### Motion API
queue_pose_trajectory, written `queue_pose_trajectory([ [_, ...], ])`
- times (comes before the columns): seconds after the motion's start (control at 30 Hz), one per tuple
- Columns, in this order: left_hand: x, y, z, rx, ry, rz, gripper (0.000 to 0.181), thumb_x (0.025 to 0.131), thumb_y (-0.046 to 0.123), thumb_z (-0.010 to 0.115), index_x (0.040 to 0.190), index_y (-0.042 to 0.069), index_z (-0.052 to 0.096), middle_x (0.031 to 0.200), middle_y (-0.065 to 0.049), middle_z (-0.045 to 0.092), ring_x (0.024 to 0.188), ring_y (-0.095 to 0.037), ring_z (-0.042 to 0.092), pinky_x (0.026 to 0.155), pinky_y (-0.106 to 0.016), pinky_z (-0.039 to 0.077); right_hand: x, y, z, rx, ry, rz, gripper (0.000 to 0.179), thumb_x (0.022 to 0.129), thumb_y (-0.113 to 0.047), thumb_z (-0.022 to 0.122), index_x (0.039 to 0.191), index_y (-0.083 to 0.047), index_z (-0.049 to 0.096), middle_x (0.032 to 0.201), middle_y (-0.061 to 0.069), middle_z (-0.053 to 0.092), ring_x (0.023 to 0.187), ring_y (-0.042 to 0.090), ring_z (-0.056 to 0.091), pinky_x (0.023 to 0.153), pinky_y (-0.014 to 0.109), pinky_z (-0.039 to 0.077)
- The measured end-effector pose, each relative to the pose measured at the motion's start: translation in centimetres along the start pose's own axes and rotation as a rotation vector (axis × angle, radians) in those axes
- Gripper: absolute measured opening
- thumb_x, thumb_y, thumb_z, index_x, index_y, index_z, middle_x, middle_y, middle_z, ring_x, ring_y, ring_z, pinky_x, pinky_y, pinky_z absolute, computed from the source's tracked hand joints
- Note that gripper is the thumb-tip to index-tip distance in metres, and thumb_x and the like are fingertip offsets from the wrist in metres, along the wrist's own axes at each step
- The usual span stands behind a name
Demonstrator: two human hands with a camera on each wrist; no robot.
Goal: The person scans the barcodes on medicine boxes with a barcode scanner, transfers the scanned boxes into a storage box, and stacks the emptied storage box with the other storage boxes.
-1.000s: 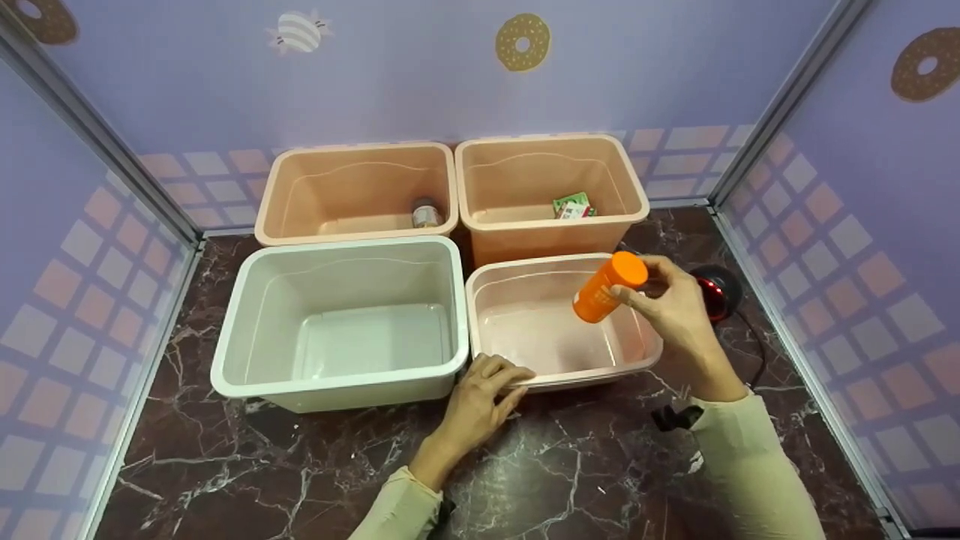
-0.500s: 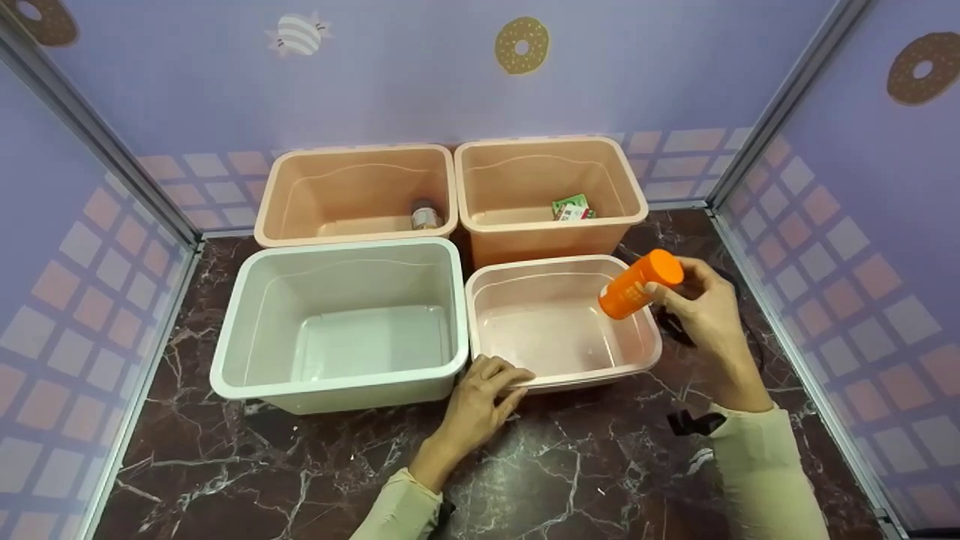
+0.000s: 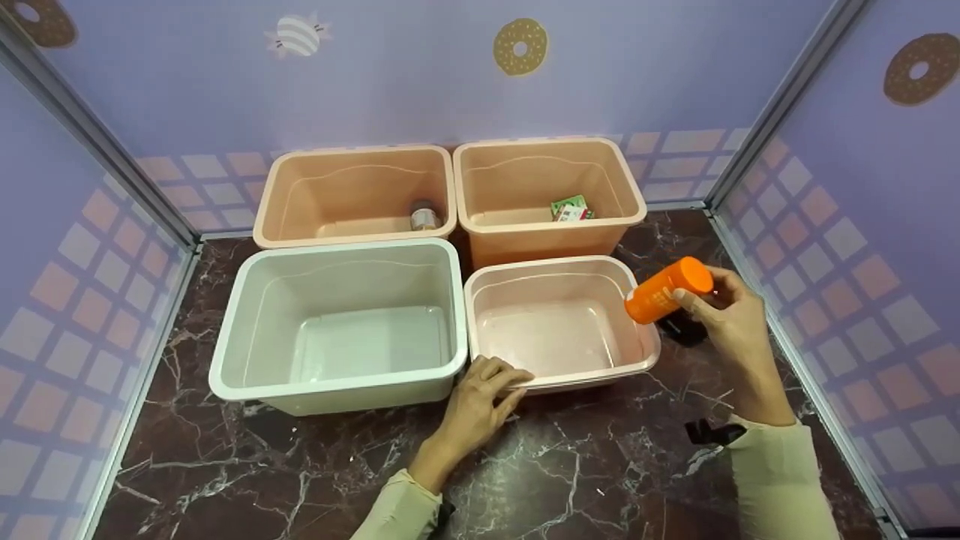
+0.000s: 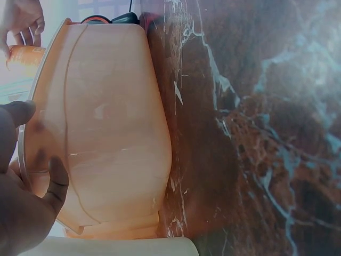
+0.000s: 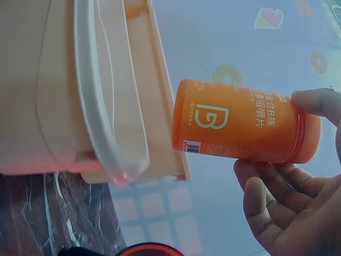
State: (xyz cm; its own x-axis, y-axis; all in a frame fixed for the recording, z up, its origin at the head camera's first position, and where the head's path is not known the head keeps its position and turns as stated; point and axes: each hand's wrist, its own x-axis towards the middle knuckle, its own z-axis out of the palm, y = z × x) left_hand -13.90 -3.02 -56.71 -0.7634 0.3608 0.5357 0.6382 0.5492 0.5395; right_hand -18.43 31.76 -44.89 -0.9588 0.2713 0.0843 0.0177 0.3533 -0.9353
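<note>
My right hand [image 3: 739,315] pinches an orange vitamin bottle [image 3: 660,294] near its cap end, thumb on one side and fingers on the other. The bottle is tilted and overlaps the right rim of the low pale pink bin [image 3: 551,330] in the head view. In the right wrist view the bottle [image 5: 229,121] shows a large B and a barcode, with the cap end towards my palm. My left hand [image 3: 480,397] holds the front left rim of the pink bin. The left wrist view shows its thumb against the outer wall [image 4: 112,117].
A deep pale green bin [image 3: 341,382] stands left of the pink one. Behind are two peach bins: the left [image 3: 352,191] holds a small jar [image 3: 424,217], the right [image 3: 547,180] small green and white packs [image 3: 574,210]. A black device [image 3: 682,326] sits right of the pink bin.
My right hand has carried the orange vitamin bottle to the right, from over the pink bin to its right rim, tilting it more sideways. The left hand has stayed on the rim.
</note>
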Motion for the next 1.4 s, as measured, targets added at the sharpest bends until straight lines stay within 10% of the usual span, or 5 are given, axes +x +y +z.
queue_pose_trajectory([
  [1.4,-0.1,0.1,0.0,-0.001,0.017,0.028,0.021,0.088,0.022,0.075,0.109,0.024,0.073,0.096,0.007,0.065,0.094,-0.013,0.057,0.094,-0.034,0.047,0.3,6.1,-3.1,-0.193,0.181,0.177,0.069,0.084,-0.04,0.079,0.139,-0.007,0.054,0.103,-0.013,0.059,0.087,-0.006,0.058,0.068,0.009,0.051],
])
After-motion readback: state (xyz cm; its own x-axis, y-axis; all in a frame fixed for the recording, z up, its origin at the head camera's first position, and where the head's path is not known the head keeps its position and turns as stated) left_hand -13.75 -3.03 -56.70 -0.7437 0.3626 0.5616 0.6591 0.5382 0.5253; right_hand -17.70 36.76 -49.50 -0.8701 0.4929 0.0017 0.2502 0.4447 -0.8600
